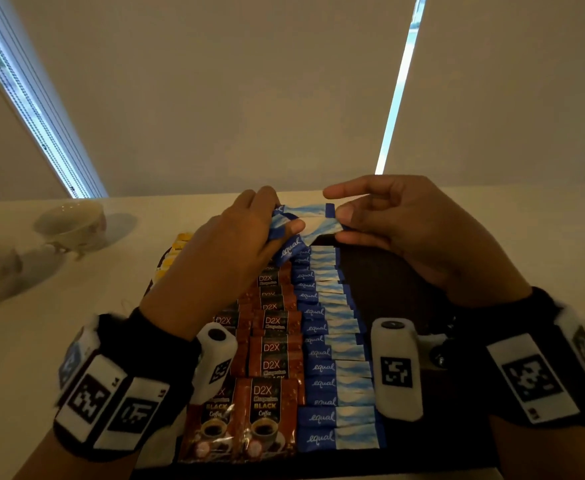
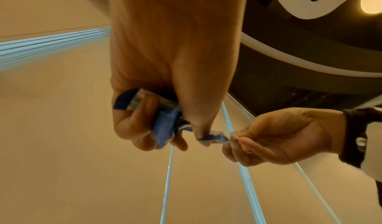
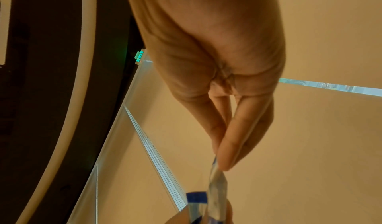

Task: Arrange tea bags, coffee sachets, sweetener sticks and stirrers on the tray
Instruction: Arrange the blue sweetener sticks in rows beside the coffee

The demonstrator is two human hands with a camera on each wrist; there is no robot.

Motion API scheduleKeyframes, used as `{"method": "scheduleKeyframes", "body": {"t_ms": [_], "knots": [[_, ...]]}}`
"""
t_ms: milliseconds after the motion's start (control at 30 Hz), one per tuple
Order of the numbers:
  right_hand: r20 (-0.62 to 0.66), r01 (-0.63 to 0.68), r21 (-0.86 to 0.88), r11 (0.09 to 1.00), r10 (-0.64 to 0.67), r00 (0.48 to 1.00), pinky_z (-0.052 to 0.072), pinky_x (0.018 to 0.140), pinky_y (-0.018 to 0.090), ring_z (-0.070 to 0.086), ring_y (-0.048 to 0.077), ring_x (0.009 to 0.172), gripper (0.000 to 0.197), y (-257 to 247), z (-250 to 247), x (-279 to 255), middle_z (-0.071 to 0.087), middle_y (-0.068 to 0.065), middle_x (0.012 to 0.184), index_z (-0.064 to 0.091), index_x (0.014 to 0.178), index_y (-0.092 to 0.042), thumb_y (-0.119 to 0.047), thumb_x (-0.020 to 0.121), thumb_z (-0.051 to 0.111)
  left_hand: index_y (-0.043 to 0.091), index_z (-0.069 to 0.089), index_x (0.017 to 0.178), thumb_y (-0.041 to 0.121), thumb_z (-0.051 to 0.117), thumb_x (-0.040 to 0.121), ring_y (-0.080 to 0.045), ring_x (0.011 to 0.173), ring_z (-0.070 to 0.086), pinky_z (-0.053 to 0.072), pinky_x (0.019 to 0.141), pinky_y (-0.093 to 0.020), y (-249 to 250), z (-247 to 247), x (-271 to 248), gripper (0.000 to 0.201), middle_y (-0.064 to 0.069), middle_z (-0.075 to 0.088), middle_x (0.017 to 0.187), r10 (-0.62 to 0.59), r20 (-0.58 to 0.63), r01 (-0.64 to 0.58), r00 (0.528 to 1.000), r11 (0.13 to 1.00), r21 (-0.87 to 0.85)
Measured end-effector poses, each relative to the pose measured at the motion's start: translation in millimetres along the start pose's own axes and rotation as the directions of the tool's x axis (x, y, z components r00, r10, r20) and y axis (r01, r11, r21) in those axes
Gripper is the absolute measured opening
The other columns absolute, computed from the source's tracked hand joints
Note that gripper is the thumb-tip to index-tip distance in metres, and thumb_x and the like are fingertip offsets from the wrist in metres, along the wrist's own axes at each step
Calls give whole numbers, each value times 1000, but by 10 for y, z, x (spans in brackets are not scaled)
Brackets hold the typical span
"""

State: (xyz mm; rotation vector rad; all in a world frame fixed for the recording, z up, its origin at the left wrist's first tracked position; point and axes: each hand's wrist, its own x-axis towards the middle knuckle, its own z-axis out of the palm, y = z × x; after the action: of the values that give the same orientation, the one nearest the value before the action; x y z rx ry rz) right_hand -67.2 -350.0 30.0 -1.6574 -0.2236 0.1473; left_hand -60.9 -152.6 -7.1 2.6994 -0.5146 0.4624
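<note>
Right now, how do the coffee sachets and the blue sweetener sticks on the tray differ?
The coffee sachets are brown and wide, printed with a cup; the sweetener sticks are blue, white and narrow. Sachets stand lengthwise in two columns; sticks lie crosswise in one column to their right. Both overlap in neat rows on the dark tray.

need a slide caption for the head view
Left hand holds a bunch of sweetener sticks while right hand pinches one, above tray rows of coffee sachets and sticks.

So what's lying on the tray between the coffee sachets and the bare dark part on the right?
A column of blue sweetener sticks, overlapping front to back beside the coffee sachets on the tray; the head view shows it.
</note>
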Motion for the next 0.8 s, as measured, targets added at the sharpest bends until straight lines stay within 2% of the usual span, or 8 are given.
{"method": "scheduleKeyframes", "body": {"t_ms": [133, 333, 400, 467, 533, 600, 667, 800], "knots": [[7, 18, 37, 999, -18, 1000, 56, 69, 19, 71, 16, 87, 19, 6, 12, -2, 72, 10, 88, 69, 98, -11, -1, 84, 60, 13, 41, 112, 47, 32, 94, -20, 73, 48, 33, 62, -29, 33, 15, -24, 40, 1, 39, 95, -7, -61, 12, 998, 996, 89], [11, -12, 97, 995, 11, 1000, 56, 69, 18, 70, 12, 85, 14, -18, 5, -19, 74, 3, 87, 71, 85, -8, 0, 82, 61, 10, 42, 119, 43, 36, 95, -19, 78, 52, 39, 61, -30, 44, 41, -32, 41, -8, 49, 110, 24, -93, -13, 995, 992, 124], [-8, -13, 77, 997, 14, 1000, 57, 69, 19, 70, 12, 84, 12, -20, 2, -18, 74, 3, 85, 71, 84, -7, 0, 81, 62, 12, 42, 120, 41, 38, 96, -22, 84, 56, 48, 64, -32, 26, 12, -20, 38, -6, 50, 109, 33, -54, -31, 998, 999, 40], [-42, -10, 49, 999, 12, 999, 57, 69, 20, 70, 12, 83, 12, -19, -17, -13, 73, 0, 80, 71, 81, -9, -1, 81, 63, 16, 46, 118, 37, 39, 96, -12, 81, 56, 47, 63, -21, -10, -48, -2, 31, 2, 51, 99, 37, 4, -37, 999, 994, -107], [-69, -4, 23, 1000, 6, 998, 58, 69, 20, 70, 12, 82, 13, -16, -46, -5, 73, -2, 77, 71, 78, -11, 0, 81, 64, 21, 51, 102, 32, 41, 97, -3, 67, 53, 41, 53, -10, -74, -121, 26, 16, 8, 53, 85, -9, 23, 15, 1000, 962, -274], [-78, 0, -7, 1000, 0, 997, 58, 70, 21, 70, 12, 81, 14, -15, -81, 0, 73, -2, 77, 71, 78, -10, 0, 81, 64, 21, 56, 88, 26, 41, 98, -1, 52, 51, 37, 46, -6, -146, -208, 49, 19, 4, 56, 74, -110, 1, 96, 994, 859, -504], [-67, 0, -62, 998, -4, 998, 58, 68, 21, 70, 12, 82, 12, -19, -107, -7, 73, -1, 80, 72, 79, -10, -1, 81, 64, 17, 64, 95, 27, 40, 99, -2, 45, 44, 36, 44, -9, -187, -297, 51, 27, 0, 58, 72, -195, -16, 133, 981, 724, -677], [-6, 36, -208, 977, -38, 999, 54, 62, 14, 70, 8, 80, 12, -19, -76, -25, 72, 1, 85, 72, 83, -10, 0, 81, 65, 9, 70, 98, 36, 47, 92, 0, 48, 48, 42, 51, -11, -83, -307, 23, 35, 2, 69, 74, -150, 33, 133, 988, 722, -679]]}}
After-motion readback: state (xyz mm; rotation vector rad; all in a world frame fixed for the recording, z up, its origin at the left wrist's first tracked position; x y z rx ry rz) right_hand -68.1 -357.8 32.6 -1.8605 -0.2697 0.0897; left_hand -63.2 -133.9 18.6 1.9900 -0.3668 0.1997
